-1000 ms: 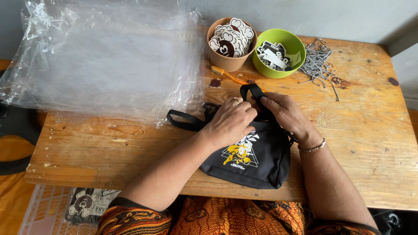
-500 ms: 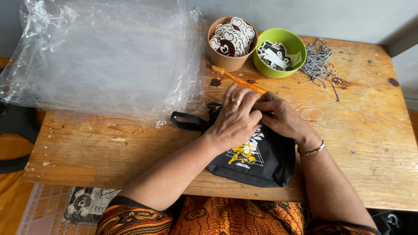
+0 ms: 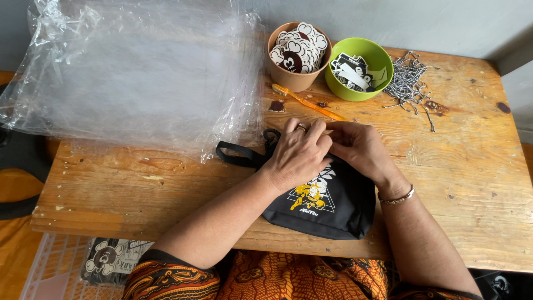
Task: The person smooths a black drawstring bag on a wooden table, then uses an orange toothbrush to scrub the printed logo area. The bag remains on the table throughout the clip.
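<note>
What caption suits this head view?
Both hands, left and right, work the top of a black pouch on a wooden table.

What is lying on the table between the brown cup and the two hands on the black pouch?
An orange toothbrush lies slanted on the wooden table between the brown cup and the hands on the black pouch, in the head view.

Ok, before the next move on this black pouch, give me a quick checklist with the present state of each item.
1. Both hands on black pouch: ok; left hand and right hand meet at its top edge.
2. Pouch fully on wooden table: ok, close to the near edge.
3. Zip open or closed: cannot tell, the hands cover it.
4. Strap free: ok, lying loose to the left.
5. Orange toothbrush clear of the hands: not ok, its handle end reaches them.
</note>
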